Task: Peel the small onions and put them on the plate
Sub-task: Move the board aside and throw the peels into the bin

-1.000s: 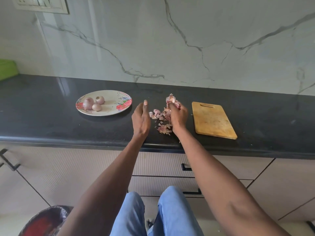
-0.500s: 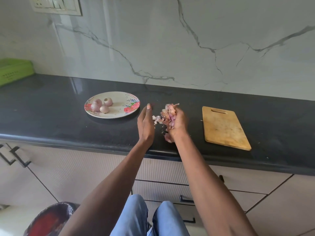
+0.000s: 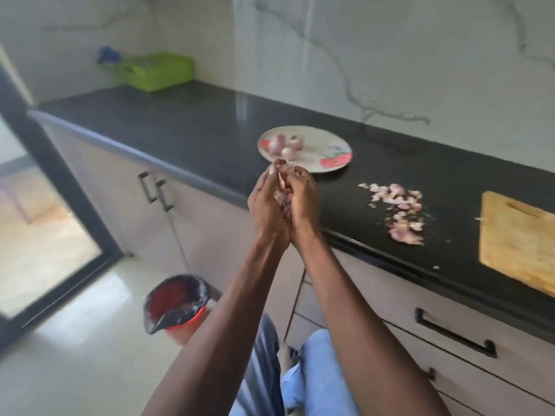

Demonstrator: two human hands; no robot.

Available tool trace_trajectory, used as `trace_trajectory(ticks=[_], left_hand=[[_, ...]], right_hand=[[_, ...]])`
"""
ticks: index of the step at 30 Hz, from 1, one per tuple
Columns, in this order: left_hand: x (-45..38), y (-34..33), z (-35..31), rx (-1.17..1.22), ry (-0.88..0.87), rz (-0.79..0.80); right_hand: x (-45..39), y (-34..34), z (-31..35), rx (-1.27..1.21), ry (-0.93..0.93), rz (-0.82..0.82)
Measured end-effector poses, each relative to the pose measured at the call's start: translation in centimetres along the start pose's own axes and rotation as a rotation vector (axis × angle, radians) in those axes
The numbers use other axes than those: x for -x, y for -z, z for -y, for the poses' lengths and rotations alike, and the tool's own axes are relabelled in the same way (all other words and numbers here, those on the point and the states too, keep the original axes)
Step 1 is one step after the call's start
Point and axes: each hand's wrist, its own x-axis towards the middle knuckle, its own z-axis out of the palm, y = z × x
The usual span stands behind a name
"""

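Three peeled small onions point(image 3: 285, 145) lie on the left part of a white flowered plate point(image 3: 322, 151) on the black counter. My left hand point(image 3: 266, 202) and my right hand point(image 3: 301, 199) are cupped together off the counter's front edge, holding a bunch of pink onion peels point(image 3: 285, 197) between the palms. More loose onion peels point(image 3: 401, 211) stay scattered on the counter to the right of my hands.
A wooden cutting board point(image 3: 519, 241) lies at the right. A red bin with a black liner point(image 3: 175, 304) stands on the floor below left of my hands. A green basket point(image 3: 159, 70) sits at the counter's far left corner. Drawers with black handles point(image 3: 455, 333) are under the counter.
Both hands gathered peels from the pile, lifted them off the counter and carried them left, past its front edge. The view swung left, showing the bin and floor.
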Motion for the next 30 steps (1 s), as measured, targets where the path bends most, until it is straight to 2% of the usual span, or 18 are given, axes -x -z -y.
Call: trace_trajectory(ticks=[6,11,14,16,19,23,26,30], left_hand=[[0.0,12.1,-7.0,-0.016,-0.13,-0.298],[-2.1,21.2,-9.4,0.004,-0.09,-0.494],[-3.9,26.0,-9.1,-0.123,0.084,-0.561],[-5.0,28.5,-8.4,-0.2,0.125,-0.656],[-7.6,32.9,-6.7,0.06,0.178,-0.806],[-12.1,38.9,-3.8,0.243,0.18,-0.964],[-14.9,43.9,-2.0,0.2,0.215,-1.087],[-17.7,50.1,-0.4,0.163,0.231,-1.145]], right_hand=[[5.0,-7.8,-11.2,0.088,-0.255,0.138],[6.8,-10.9,-19.7,0.174,-0.481,0.132],[6.5,-11.4,-24.0,0.218,-0.601,0.096],[5.9,-11.0,-26.9,0.279,-0.684,0.076],[4.3,-10.3,-31.3,0.342,-0.782,0.042],[1.5,-9.4,-38.7,0.366,-0.935,-0.04],[0.1,-8.7,-44.5,0.398,-1.006,-0.115],[-1.3,-8.0,-52.2,0.404,-1.055,-0.132]])
